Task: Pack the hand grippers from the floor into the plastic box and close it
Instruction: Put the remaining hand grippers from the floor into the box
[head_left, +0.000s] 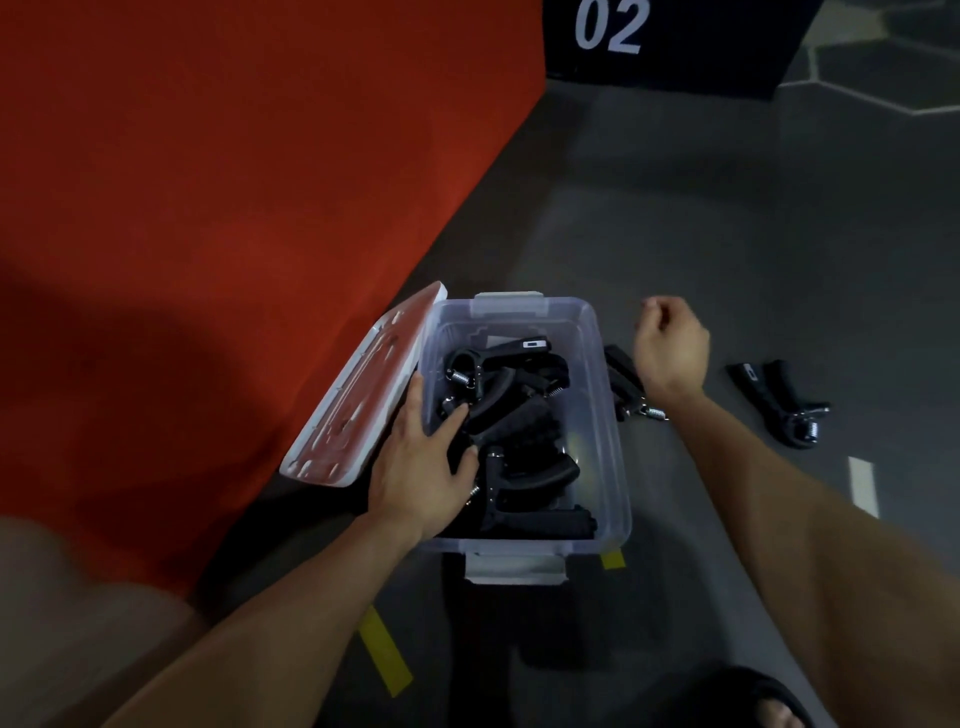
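A clear plastic box (605, 415) stands open on the grey floor, holding several black hand grippers (524, 415). Its lid (358, 395) leans tilted against the red mat on the left. My left hand (421, 467) rests over the box's left rim, fingers spread on the grippers inside. My right hand (670, 348) hovers right of the box with fingers curled, above a black hand gripper (626, 384) lying on the floor against the box's right wall; I cannot see whether it holds anything. Another hand gripper (779, 402) lies further right on the floor.
A red mat (208, 208) fills the left. A dark block marked 02 (675, 41) stands at the back. Yellow tape strips (384, 654) and a white tape strip (863, 486) mark the floor. My sandalled foot (769, 706) shows at the bottom right.
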